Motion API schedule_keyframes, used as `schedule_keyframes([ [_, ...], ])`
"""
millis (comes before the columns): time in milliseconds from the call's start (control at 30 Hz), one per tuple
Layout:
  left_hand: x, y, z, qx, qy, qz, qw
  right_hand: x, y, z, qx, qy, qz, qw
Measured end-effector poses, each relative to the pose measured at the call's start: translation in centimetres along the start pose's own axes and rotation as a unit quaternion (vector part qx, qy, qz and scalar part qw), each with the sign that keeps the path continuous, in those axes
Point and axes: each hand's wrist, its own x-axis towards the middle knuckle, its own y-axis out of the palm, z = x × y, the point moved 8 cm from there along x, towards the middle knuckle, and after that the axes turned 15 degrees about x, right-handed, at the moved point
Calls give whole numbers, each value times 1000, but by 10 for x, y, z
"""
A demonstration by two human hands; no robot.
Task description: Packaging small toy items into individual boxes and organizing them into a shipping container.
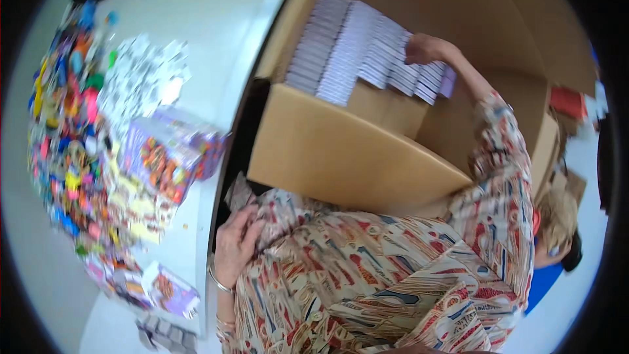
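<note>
My right hand (428, 49) reaches into a large cardboard carton (354, 151). Its fingers are bent together against the tops of small, thin white-and-purple boxes (341, 46); whether a box is between the fingertips is hidden. The boxes stand tightly packed in several rows along one side of the carton. My left hand (236, 241), with a bangle at the wrist, is low by the table edge, against my patterned shirt (367, 269). Its fingers are loosely bent and partly apart, and I see nothing held in them.
On the white table (223, 39) to the left lie a heap of small colourful pieces (75, 151), a pile of silvery packets (141, 72), an open purple printed box (173, 154) and a smaller purple box (171, 292). Another person (557, 229) is at the far right.
</note>
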Motion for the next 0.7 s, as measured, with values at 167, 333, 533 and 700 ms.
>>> schedule_keyframes([
  [167,-33,-22,30,-202,-135,-28,970,-78,-64,152,295,-163,-2,941],
  [333,-54,-64,35,-311,-149,-184,921,-135,-122,278,314,-359,-10,879],
  [533,-33,-103,18,-451,-113,-253,848,-121,-123,418,181,-408,-20,895],
  [700,10,-95,4,-574,-66,-172,798,-48,-67,434,174,-236,69,954],
])
